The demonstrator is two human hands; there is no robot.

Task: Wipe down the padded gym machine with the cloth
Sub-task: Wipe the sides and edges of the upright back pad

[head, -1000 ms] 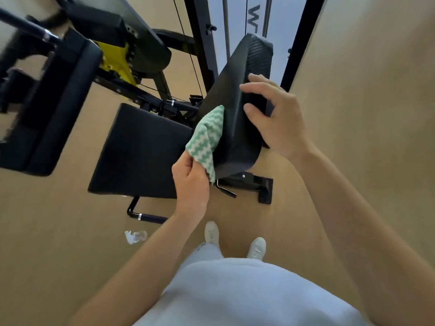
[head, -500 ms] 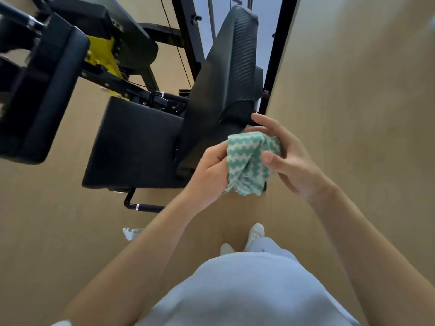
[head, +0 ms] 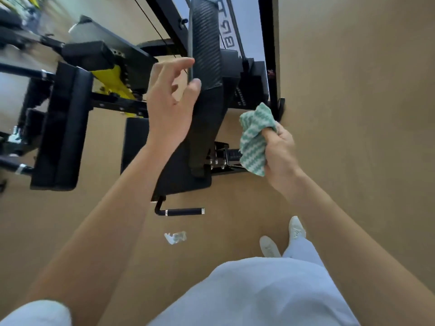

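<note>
The black padded back rest [head: 207, 67] of the gym machine stands upright in the middle of the head view, with the black seat pad [head: 138, 147] below it. My left hand [head: 171, 102] is at the back rest's left edge, fingers spread, thumb touching the pad. My right hand [head: 280, 151] is to the right of the back rest, closed around a bunched green-and-white zigzag cloth [head: 254, 140]. The cloth is clear of the padding.
A second black pad [head: 61, 128] on a bar sits at left, with yellow machine parts [head: 113, 78] behind it. A black handle [head: 181, 211] juts out below the seat. A small clear scrap [head: 175, 237] lies on the tan floor. A black frame post [head: 270, 55] stands at right.
The cloth passed from my left hand to my right hand. My left hand rose to the back rest's left edge, and my right hand moved right with the cloth.
</note>
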